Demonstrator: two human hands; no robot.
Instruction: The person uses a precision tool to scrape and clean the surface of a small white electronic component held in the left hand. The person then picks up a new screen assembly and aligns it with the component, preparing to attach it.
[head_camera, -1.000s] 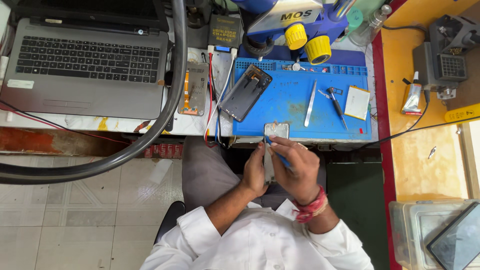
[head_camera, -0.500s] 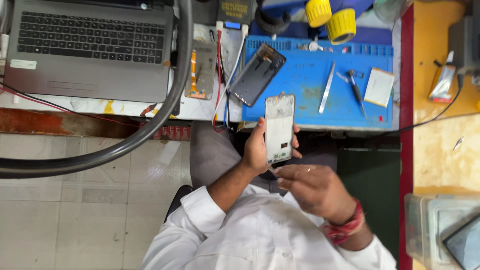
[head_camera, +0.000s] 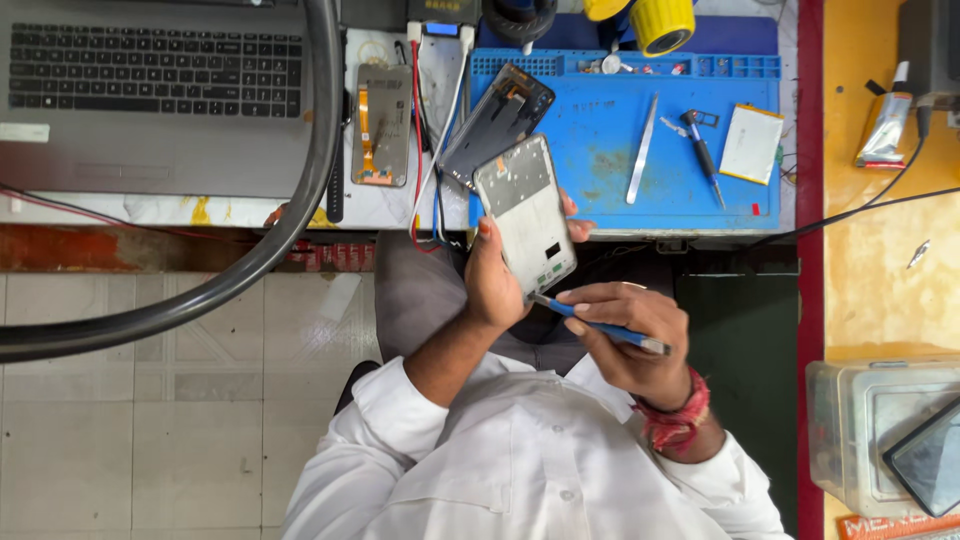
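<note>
**Phone frame held up, blue tool at its lower edge**

Left hand (head_camera: 497, 283) is closed around a grey phone frame (head_camera: 526, 213), holding it upright just below the near edge of the blue work mat (head_camera: 610, 170). Right hand (head_camera: 628, 335) grips a blue-handled tool (head_camera: 598, 325); its tip touches the frame's lower corner. On the mat: a dark phone shell (head_camera: 498, 122) at its left end, tweezers (head_camera: 641, 148) and a small screwdriver (head_camera: 703, 154) near its middle, a flat battery (head_camera: 751, 144) at its right end. A laptop (head_camera: 155, 95) sits well left of the mat.
</note>
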